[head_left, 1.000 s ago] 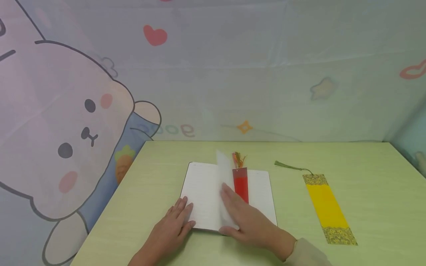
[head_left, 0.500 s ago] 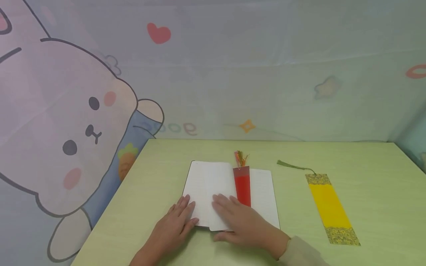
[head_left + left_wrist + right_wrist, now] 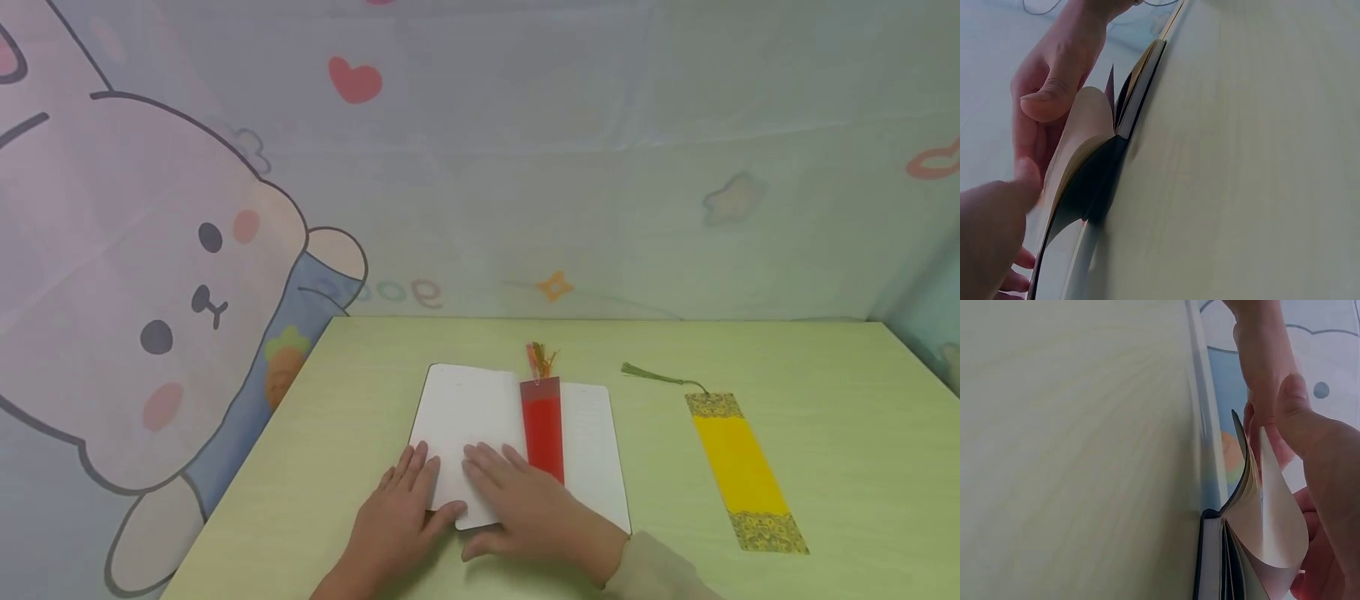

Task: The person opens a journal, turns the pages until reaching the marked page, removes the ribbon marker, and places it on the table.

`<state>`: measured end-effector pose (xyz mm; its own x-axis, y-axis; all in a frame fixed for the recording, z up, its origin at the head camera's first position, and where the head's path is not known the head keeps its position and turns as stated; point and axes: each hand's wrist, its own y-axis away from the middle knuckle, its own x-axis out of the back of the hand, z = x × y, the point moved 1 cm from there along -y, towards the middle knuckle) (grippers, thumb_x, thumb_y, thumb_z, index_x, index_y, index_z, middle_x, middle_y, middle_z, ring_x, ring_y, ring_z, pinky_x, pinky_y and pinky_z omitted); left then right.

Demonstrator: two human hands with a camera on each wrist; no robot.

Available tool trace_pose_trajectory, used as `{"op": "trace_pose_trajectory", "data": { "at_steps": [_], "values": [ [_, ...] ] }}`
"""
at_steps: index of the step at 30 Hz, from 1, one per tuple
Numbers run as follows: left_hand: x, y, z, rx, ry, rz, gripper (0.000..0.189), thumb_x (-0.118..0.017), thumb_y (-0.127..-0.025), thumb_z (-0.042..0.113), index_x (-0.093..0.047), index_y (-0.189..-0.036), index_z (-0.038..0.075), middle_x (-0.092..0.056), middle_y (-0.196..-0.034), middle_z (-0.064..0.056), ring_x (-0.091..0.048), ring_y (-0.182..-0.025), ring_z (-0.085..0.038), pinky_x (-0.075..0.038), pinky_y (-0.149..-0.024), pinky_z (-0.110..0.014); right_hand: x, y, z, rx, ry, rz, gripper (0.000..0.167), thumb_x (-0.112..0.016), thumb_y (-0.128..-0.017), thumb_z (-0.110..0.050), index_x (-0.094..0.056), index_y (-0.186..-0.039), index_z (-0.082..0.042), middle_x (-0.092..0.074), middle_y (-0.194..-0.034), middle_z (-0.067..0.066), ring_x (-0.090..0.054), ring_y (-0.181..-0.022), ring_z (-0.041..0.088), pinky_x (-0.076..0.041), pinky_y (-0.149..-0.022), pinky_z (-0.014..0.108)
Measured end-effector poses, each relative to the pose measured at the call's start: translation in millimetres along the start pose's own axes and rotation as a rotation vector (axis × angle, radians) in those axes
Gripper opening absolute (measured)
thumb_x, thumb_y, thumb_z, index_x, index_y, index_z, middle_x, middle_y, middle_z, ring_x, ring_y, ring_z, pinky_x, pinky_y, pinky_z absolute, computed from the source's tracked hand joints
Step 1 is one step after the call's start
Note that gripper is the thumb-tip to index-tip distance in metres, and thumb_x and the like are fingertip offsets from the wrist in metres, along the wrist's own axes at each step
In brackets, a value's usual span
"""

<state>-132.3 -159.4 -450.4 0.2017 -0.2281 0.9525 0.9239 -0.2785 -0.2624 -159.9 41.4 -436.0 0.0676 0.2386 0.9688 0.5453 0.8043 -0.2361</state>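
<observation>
A notebook (image 3: 468, 404) lies spread on the table with white pages up. A red bookmark (image 3: 543, 433) with a multicoloured tassel sits in it near the fold, its lower end hidden by my right hand (image 3: 528, 508). That hand rests with fingers extended on the left-side page, thumb off the lower edge. My left hand (image 3: 401, 512) touches the lower left corner, fingers along the page. In the left wrist view, a loose page (image 3: 1085, 125) bows up near the fold. From the right wrist view, the page (image 3: 1282, 519) curves under my right hand (image 3: 1329, 481).
A yellow bookmark (image 3: 742, 467) with patterned ends and a green tassel (image 3: 651, 374) lies on the table right of the notebook. Behind the pale green table (image 3: 840, 400) hangs a cartoon-printed cloth (image 3: 487, 192).
A page that stood upright at the fold has come down to the left. My right hand has slid left with it, closer to my left hand, which stays at the corner.
</observation>
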Motion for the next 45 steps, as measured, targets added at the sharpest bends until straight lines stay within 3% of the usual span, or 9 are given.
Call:
{"op": "trace_pose_trajectory", "data": {
  "at_steps": [11, 17, 21, 26, 31, 35, 39, 42, 45],
  "values": [
    [-1.5, -2.5, 1.4, -0.015, -0.005, 0.022, 0.067, -0.053, -0.089, 0.051, -0.050, -0.129, -0.003, -0.040, -0.140, -0.022, -0.032, -0.132, -0.036, -0.032, -0.103, -0.049, 3, 1.0, 1, 0.032, 0.039, -0.011, 0.091, -0.038, -0.083, -0.072, -0.031, -0.145, -0.005, -0.026, -0.151, 0.009, -0.018, -0.139, 0.024, -0.018, -0.110, 0.046],
    [-3.1, -2.9, 0.5, -0.071, -0.005, 0.062, 0.061, -0.057, -0.089, 0.041, -0.048, -0.133, 0.001, -0.039, -0.140, -0.024, -0.031, -0.132, -0.036, -0.029, -0.105, -0.048, 3, 5.1, 6, 0.030, 0.023, 0.001, 0.091, -0.039, -0.084, -0.071, -0.030, -0.145, -0.005, -0.025, -0.151, 0.009, -0.017, -0.139, 0.024, -0.019, -0.110, 0.046],
    [-3.8, -2.6, -1.2, -0.119, -0.007, 0.093, 0.055, -0.058, -0.089, 0.032, -0.047, -0.136, 0.006, -0.040, -0.139, -0.023, -0.034, -0.131, -0.036, -0.031, -0.104, -0.048, 5, 12.0, 12, 0.029, 0.034, 0.052, 0.090, -0.040, -0.083, -0.071, -0.034, -0.143, -0.003, -0.029, -0.149, 0.011, -0.023, -0.138, 0.025, -0.021, -0.109, 0.045],
    [-5.0, -1.7, -3.9, -0.137, -0.030, 0.069, 0.046, -0.055, -0.091, 0.021, -0.049, -0.136, 0.014, -0.042, -0.139, -0.020, -0.036, -0.130, -0.035, -0.032, -0.103, -0.048, 8, 20.9, 19, 0.002, 0.014, 0.107, 0.086, -0.049, -0.082, -0.067, -0.040, -0.140, -0.003, -0.035, -0.146, 0.011, -0.031, -0.134, 0.023, -0.025, -0.107, 0.046],
    [-3.8, -0.1, -4.6, -0.123, -0.020, 0.034, 0.040, -0.053, -0.093, 0.017, -0.052, -0.132, 0.009, -0.044, -0.139, -0.018, -0.036, -0.130, -0.033, -0.032, -0.104, -0.048, 9, 28.9, 26, -0.022, -0.001, 0.138, 0.081, -0.046, -0.085, -0.065, -0.043, -0.138, -0.003, -0.037, -0.145, 0.011, -0.033, -0.134, 0.023, -0.028, -0.106, 0.046],
    [-4.3, 0.1, -6.0, -0.092, -0.002, -0.021, 0.041, -0.050, -0.096, 0.022, -0.050, -0.134, 0.005, -0.041, -0.141, -0.015, -0.032, -0.133, -0.031, -0.029, -0.106, -0.047, 13, 34.1, 32, -0.099, -0.069, 0.109, 0.078, -0.049, -0.086, -0.061, -0.041, -0.140, -0.005, -0.034, -0.147, 0.009, -0.031, -0.135, 0.021, -0.027, -0.107, 0.045],
    [-4.4, -0.4, -7.6, -0.073, 0.013, -0.044, 0.045, -0.048, -0.097, 0.028, -0.048, -0.135, 0.005, -0.038, -0.143, -0.015, -0.029, -0.134, -0.031, -0.026, -0.107, -0.046, 21, 37.0, 37, -0.254, -0.106, 0.060, 0.073, -0.055, -0.087, -0.054, -0.039, -0.141, -0.008, -0.039, -0.144, 0.004, -0.037, -0.131, 0.018, -0.031, -0.105, 0.043],
    [-4.0, -0.3, -9.2, -0.071, 0.025, -0.026, 0.045, -0.050, -0.096, 0.029, -0.050, -0.133, 0.003, -0.039, -0.142, -0.018, -0.031, -0.133, -0.032, -0.027, -0.106, -0.047, 27, 37.4, 39, -0.370, -0.065, 0.072, 0.065, -0.061, -0.085, -0.048, -0.047, -0.135, -0.009, -0.056, -0.128, 0.002, -0.055, -0.112, 0.017, -0.045, -0.094, 0.038],
    [-3.6, -0.2, -11.4, -0.072, 0.023, -0.005, 0.045, -0.053, -0.094, 0.030, -0.053, -0.130, 0.002, -0.041, -0.140, -0.020, -0.033, -0.132, -0.034, -0.028, -0.106, -0.047, 30, 36.6, 41, -0.466, -0.018, 0.097, 0.055, -0.066, -0.084, -0.043, -0.056, -0.126, -0.010, -0.066, -0.110, 0.002, -0.063, -0.095, 0.017, -0.053, -0.079, 0.034]
  ]
}}
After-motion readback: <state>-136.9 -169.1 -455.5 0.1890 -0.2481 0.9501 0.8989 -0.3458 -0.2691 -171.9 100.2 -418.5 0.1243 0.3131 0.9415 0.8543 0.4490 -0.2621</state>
